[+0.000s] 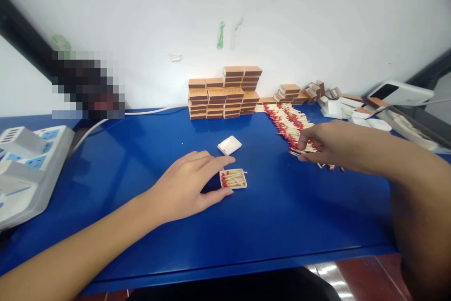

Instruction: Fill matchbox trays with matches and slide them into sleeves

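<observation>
While the matchbox tray (240, 187) sits on the table (282, 226), left hand (186, 183) astride it, firmness of grip unclear, one match (245, 172) overhangs the rim; a nudge could spill it. Right hand (331, 143) at the match pile (287, 120), grip's closure indistinct; careless raking could scatter it.

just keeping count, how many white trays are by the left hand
2: a tray holding matches at the left hand, another tray just behind it; the hand might hide more.
</observation>
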`<move>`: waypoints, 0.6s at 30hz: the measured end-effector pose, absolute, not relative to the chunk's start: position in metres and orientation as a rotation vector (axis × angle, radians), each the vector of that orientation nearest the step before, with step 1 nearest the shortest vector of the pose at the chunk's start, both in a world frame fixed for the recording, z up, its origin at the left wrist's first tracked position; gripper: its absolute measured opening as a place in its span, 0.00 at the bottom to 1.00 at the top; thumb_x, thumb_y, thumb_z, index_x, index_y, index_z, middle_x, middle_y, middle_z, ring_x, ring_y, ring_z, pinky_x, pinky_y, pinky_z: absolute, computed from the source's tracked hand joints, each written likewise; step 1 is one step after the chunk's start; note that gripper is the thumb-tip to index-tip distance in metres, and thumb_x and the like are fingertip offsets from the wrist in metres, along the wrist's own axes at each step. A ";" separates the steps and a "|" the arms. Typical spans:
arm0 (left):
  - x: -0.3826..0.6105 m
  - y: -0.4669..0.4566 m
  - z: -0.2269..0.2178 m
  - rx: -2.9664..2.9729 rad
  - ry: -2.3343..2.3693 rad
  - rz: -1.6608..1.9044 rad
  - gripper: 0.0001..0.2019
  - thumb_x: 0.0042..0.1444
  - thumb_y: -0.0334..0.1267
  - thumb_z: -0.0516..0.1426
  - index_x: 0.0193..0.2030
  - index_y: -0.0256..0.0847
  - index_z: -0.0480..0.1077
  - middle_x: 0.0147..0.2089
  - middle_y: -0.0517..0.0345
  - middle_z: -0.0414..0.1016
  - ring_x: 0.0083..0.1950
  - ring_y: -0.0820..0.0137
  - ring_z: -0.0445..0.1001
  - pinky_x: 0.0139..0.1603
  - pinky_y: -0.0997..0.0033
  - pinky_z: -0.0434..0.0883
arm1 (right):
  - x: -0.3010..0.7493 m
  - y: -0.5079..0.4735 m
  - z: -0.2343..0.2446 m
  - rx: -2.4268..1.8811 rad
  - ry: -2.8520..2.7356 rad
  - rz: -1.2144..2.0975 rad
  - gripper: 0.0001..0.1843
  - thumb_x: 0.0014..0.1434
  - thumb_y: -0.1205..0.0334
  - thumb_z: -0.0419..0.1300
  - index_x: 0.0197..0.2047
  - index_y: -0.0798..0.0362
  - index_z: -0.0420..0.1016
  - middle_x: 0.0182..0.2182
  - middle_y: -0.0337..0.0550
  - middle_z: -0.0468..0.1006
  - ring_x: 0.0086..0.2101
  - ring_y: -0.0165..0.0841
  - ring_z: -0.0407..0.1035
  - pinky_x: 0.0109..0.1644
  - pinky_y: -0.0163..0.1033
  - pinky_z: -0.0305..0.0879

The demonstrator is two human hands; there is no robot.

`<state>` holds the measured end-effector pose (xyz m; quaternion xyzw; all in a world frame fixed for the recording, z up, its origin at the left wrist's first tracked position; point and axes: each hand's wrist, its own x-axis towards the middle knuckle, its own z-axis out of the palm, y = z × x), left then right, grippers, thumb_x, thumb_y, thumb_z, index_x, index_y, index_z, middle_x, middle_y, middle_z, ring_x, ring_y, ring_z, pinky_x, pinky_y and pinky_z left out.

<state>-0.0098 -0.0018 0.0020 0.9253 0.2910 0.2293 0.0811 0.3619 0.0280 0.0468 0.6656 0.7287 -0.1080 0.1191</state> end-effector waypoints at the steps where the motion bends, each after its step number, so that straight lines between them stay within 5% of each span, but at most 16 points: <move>1: -0.010 -0.002 0.002 2.766 0.872 0.682 0.23 0.71 0.47 0.63 0.68 0.42 0.70 0.47 0.53 0.82 0.47 0.61 0.81 0.52 0.58 0.78 | 0.362 0.028 0.046 1.937 2.133 -0.328 0.17 0.64 0.43 0.61 0.44 0.46 0.81 0.29 0.43 0.82 0.25 0.38 0.75 0.32 0.44 0.64; 6: -0.009 -0.002 0.003 2.770 0.874 0.662 0.23 0.72 0.48 0.62 0.69 0.43 0.69 0.47 0.53 0.83 0.47 0.61 0.81 0.52 0.57 0.78 | 0.360 0.029 0.043 1.940 2.174 -0.408 0.13 0.61 0.50 0.61 0.42 0.47 0.83 0.31 0.44 0.83 0.24 0.37 0.74 0.31 0.42 0.63; 18: -0.009 -0.002 0.003 2.771 0.860 0.677 0.24 0.71 0.46 0.63 0.69 0.41 0.69 0.47 0.53 0.82 0.47 0.61 0.81 0.53 0.58 0.78 | 0.359 0.028 0.045 1.962 2.098 -0.412 0.14 0.64 0.50 0.59 0.44 0.46 0.82 0.32 0.43 0.83 0.25 0.37 0.75 0.32 0.43 0.66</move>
